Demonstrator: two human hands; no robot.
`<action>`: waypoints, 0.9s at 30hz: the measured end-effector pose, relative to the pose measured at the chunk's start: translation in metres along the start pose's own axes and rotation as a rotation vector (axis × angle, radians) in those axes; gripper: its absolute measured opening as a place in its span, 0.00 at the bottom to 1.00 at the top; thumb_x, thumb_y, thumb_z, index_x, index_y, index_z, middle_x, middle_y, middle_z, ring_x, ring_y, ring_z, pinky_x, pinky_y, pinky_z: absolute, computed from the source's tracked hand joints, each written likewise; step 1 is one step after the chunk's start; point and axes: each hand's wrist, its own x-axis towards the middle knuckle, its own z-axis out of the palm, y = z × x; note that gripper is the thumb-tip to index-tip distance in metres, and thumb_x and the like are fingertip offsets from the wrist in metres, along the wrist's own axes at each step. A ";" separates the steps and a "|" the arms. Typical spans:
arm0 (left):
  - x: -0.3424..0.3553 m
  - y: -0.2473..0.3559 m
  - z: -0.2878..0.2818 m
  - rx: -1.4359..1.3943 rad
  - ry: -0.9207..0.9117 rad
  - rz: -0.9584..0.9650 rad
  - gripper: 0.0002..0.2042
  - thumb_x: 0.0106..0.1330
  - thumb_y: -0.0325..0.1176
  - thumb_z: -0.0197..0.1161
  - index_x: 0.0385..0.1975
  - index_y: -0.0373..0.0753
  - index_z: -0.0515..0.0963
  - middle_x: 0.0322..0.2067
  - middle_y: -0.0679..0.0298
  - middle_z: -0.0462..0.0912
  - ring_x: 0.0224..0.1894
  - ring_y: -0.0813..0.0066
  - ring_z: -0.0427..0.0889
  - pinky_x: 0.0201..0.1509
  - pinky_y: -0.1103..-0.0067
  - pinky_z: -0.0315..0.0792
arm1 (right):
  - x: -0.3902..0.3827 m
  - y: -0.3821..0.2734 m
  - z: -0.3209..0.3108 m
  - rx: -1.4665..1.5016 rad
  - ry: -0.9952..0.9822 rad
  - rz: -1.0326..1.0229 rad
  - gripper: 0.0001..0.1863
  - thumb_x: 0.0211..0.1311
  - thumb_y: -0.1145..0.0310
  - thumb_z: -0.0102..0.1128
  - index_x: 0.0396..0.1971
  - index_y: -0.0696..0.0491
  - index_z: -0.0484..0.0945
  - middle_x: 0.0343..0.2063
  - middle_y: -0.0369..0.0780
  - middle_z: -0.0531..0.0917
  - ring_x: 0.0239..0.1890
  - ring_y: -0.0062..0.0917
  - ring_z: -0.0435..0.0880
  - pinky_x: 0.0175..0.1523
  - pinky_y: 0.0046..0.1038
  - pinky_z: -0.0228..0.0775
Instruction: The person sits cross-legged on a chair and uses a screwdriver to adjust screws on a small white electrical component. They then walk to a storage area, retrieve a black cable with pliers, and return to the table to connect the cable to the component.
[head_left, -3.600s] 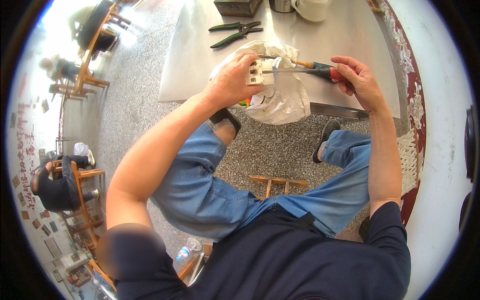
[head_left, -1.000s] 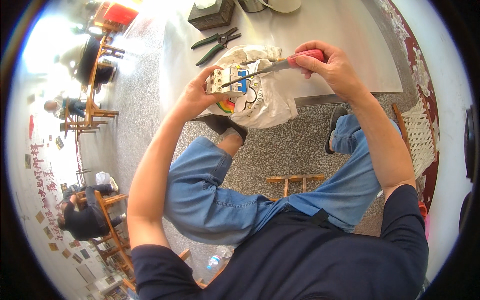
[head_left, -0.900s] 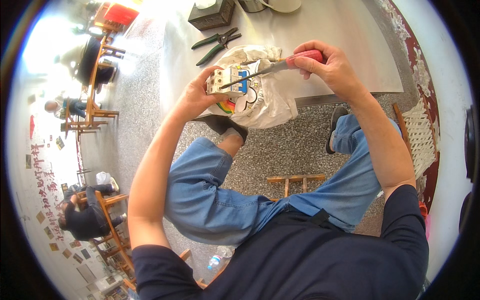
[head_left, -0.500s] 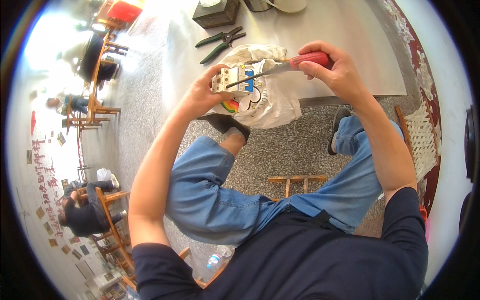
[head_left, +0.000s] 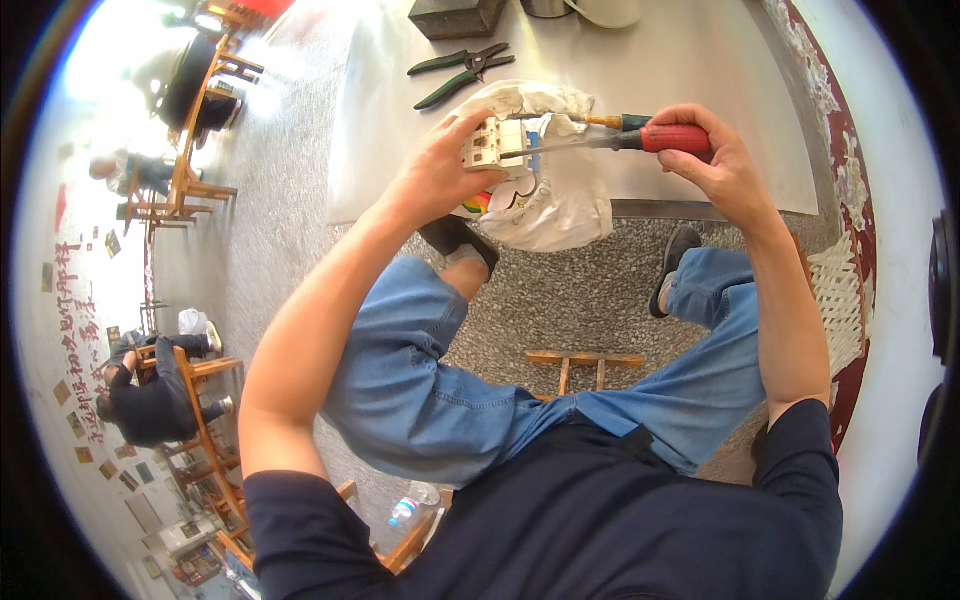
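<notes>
My left hand (head_left: 436,172) grips a white circuit breaker (head_left: 486,150) with blue switches, above the table's near edge. In my right hand (head_left: 728,172) is a screwdriver (head_left: 678,139) with a red handle, its shaft pointing left. The tip reaches the breaker's face; whether it sits in a screw I cannot tell. Under the breaker a crumpled white cloth (head_left: 578,215) with a printed pattern hangs over the edge. A second screwdriver (head_left: 634,122), with a dark green handle end, lies just behind the red one.
Green-handled cutters (head_left: 462,76) lie open on the pale table (head_left: 370,150), near a dark box (head_left: 455,17) and a metal container (head_left: 546,7). A low wooden stool (head_left: 585,358) stands on the floor between my legs. Another person (head_left: 150,400) sits at far left.
My hands, the breaker and the red screwdriver appear further right and slightly lower or level in view. The breaker has turned a little, and the second screwdriver's green handle end now shows.
</notes>
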 end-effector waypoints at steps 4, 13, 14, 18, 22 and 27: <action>0.003 0.001 0.005 0.055 0.027 0.019 0.35 0.54 0.37 0.76 0.63 0.37 0.71 0.56 0.49 0.78 0.58 0.51 0.78 0.62 0.66 0.73 | -0.004 0.003 -0.003 -0.019 0.026 0.020 0.16 0.61 0.73 0.66 0.49 0.54 0.79 0.41 0.36 0.82 0.40 0.17 0.80 0.48 0.22 0.76; 0.004 0.003 0.009 0.073 0.037 0.017 0.38 0.53 0.32 0.78 0.65 0.35 0.69 0.54 0.49 0.77 0.55 0.56 0.80 0.59 0.68 0.74 | 0.002 0.011 -0.014 0.106 0.013 0.159 0.17 0.59 0.71 0.69 0.48 0.57 0.81 0.33 0.34 0.82 0.28 0.14 0.75 0.35 0.18 0.69; 0.004 0.003 0.011 0.059 0.041 0.001 0.38 0.53 0.32 0.78 0.66 0.36 0.69 0.54 0.49 0.77 0.55 0.56 0.80 0.60 0.68 0.74 | 0.003 0.010 -0.014 0.106 0.011 0.166 0.17 0.59 0.71 0.69 0.48 0.58 0.81 0.32 0.34 0.81 0.27 0.14 0.75 0.34 0.18 0.69; 0.003 0.004 0.010 0.045 0.044 0.012 0.36 0.52 0.34 0.78 0.63 0.37 0.71 0.52 0.49 0.77 0.55 0.53 0.79 0.60 0.66 0.74 | 0.004 0.004 -0.009 0.133 0.022 0.180 0.16 0.61 0.67 0.68 0.47 0.58 0.81 0.31 0.34 0.80 0.26 0.15 0.75 0.32 0.18 0.68; 0.008 0.003 0.007 0.171 0.030 0.015 0.35 0.51 0.43 0.79 0.60 0.42 0.74 0.53 0.51 0.78 0.58 0.51 0.77 0.61 0.64 0.73 | 0.002 0.006 -0.001 0.238 0.065 0.323 0.17 0.72 0.59 0.58 0.49 0.58 0.78 0.25 0.36 0.79 0.20 0.17 0.75 0.23 0.19 0.65; 0.002 -0.001 0.010 0.038 0.037 0.018 0.34 0.49 0.34 0.79 0.59 0.44 0.72 0.50 0.50 0.76 0.55 0.49 0.78 0.59 0.63 0.74 | 0.007 0.012 -0.003 0.240 0.040 0.305 0.20 0.77 0.57 0.51 0.55 0.58 0.75 0.21 0.35 0.77 0.17 0.17 0.74 0.20 0.20 0.64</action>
